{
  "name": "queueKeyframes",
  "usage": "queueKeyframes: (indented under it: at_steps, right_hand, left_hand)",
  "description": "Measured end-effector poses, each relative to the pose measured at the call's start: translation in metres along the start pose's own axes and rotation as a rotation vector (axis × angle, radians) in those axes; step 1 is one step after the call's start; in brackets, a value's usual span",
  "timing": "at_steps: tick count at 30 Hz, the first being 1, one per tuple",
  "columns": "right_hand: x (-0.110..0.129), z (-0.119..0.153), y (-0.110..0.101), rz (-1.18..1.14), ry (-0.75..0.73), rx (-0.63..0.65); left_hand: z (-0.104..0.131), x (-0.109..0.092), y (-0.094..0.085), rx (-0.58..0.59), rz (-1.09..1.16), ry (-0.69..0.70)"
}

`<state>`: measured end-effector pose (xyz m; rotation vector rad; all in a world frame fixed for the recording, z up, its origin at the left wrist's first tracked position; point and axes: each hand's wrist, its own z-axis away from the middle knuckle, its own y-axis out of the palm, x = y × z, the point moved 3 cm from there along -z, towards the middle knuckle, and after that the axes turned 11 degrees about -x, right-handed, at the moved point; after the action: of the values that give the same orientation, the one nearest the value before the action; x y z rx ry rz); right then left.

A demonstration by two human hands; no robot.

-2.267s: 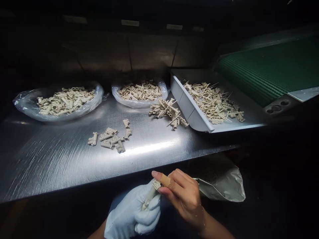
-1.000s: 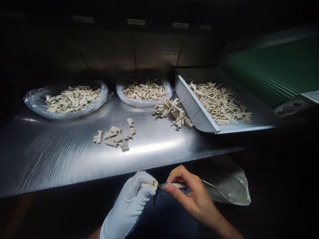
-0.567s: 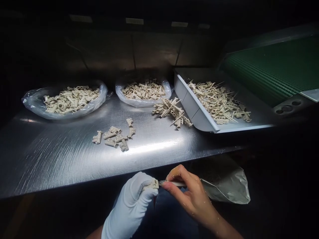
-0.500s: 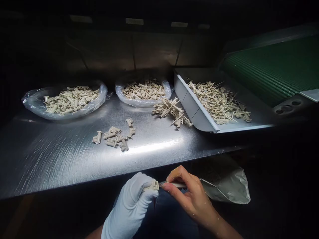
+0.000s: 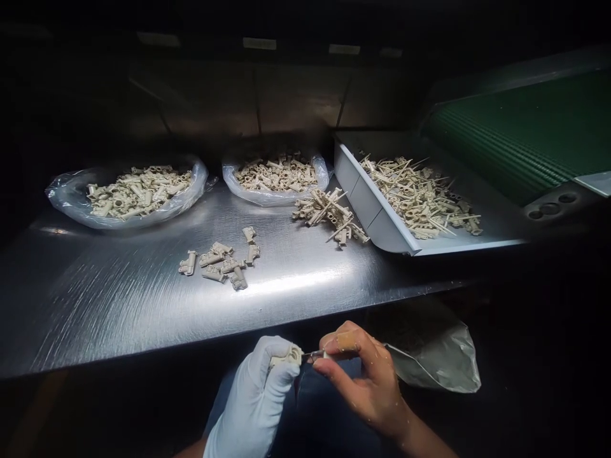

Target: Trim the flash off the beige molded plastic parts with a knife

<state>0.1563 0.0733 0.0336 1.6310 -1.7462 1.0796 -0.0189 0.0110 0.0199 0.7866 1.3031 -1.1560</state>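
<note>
the part (image 5: 287,357) is in the gloved left hand (image 5: 258,388), pinched between thumb and fingers, below the table's (image 5: 157,305) near edge. the right hand (image 5: 365,375) — bare, fingers closed on a knife (image 5: 316,355) — holds its tip at the part's end. beyond, loose parts (image 5: 222,264) lie on the table, with two bags (image 5: 191,191) of parts behind — and a tray (image 5: 375,219) to the right.

Beyond the grip, a dark panelled wall (image 5: 210,102) (faintly lit) rises behind the shiny metal surface (image 5: 143,305).
</note>
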Motion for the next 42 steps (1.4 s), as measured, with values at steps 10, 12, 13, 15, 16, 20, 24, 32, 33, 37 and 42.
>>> queueKeyframes:
  at_steps: [10,12,13,15,16,20,24,32,33,37,42]
  right_hand:
    - [0.0,0.003,0.0,0.018,0.055,0.041]
    - [-0.001,0.004,-0.001,0.027,0.127,0.08]
    - [-0.002,0.003,-0.002,0.035,0.164,0.104]
    - [-0.002,0.003,-0.002,0.052,0.215,0.142]
    - [-0.002,0.002,-0.002,0.057,0.223,0.151]
    - [-0.001,0.001,-0.002,0.067,0.17,0.13]
    - [0.002,0.001,-0.004,0.111,0.083,0.094]
    - [0.008,0.001,-0.006,0.242,-0.035,0.08]
    - [0.008,0.002,-0.005,0.246,-0.038,0.08]
    - [0.007,0.005,0.0,0.179,-0.049,0.073]
    - [0.006,0.003,-0.003,0.138,-0.035,0.111]
  left_hand:
    - [-0.002,-0.002,-0.002,0.081,-0.06,0.061]
    - [-0.004,-0.005,-0.003,0.081,-0.102,0.183]
    - [-0.005,-0.006,-0.004,0.077,-0.128,0.254]
    - [-0.006,-0.007,-0.004,0.075,-0.176,0.376]
    - [-0.007,-0.007,-0.004,0.078,-0.187,0.404]
    - [-0.006,-0.002,-0.003,0.061,-0.123,0.262]
    - [-0.003,0.001,-0.002,0.013,-0.07,0.157]
    - [-0.008,0.002,-0.002,0.001,-0.123,0.356]
    - [-0.009,0.001,-0.003,0.02,-0.122,0.368]
    - [-0.01,0.0,-0.003,0.194,-0.028,0.106]
    - [-0.007,0.001,-0.003,0.103,0.018,0.011]
